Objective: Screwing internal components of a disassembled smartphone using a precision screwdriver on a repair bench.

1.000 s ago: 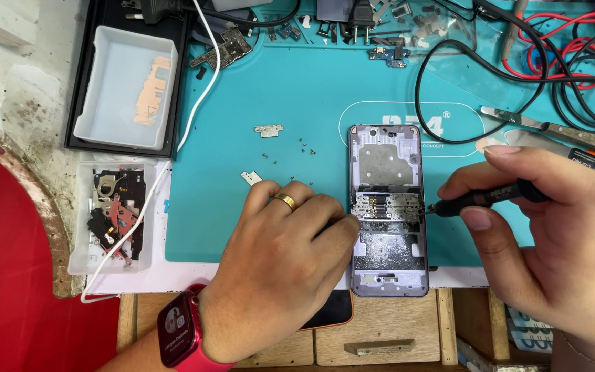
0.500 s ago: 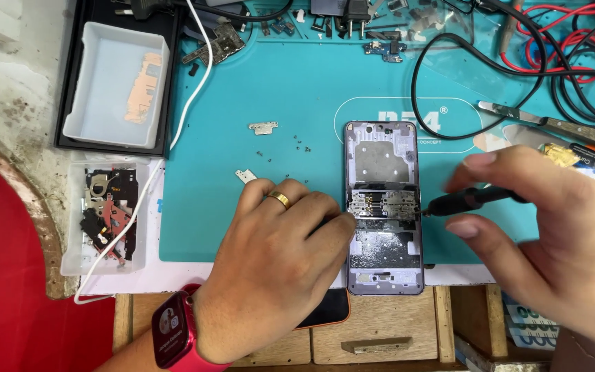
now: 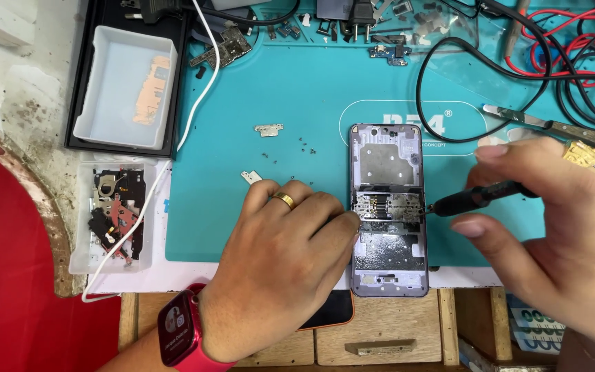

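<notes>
An opened lilac phone frame (image 3: 387,158), its back removed and metal shields and connectors showing, lies on a teal work mat (image 3: 297,96). My left hand (image 3: 284,262), with a gold ring and a red wristwatch, rests on the mat and holds the frame's left edge at mid-height. My right hand (image 3: 559,227) grips a black screwdriver (image 3: 480,198) whose tip touches the frame's right side at the middle connector strip. Small loose screws (image 3: 304,146) and two little metal brackets (image 3: 268,129) lie on the mat left of the phone.
A white tray in a black box lid (image 3: 127,86) sits far left, and a clear tray of phone parts (image 3: 115,213) is below it. A white cable (image 3: 194,103) runs between them. Black and red wires (image 3: 573,62), tweezers (image 3: 552,125) and small parts crowd the back right.
The view has shifted slightly. My right hand has brought the screwdriver tip in against the phone's right edge. My left hand stays on the frame.
</notes>
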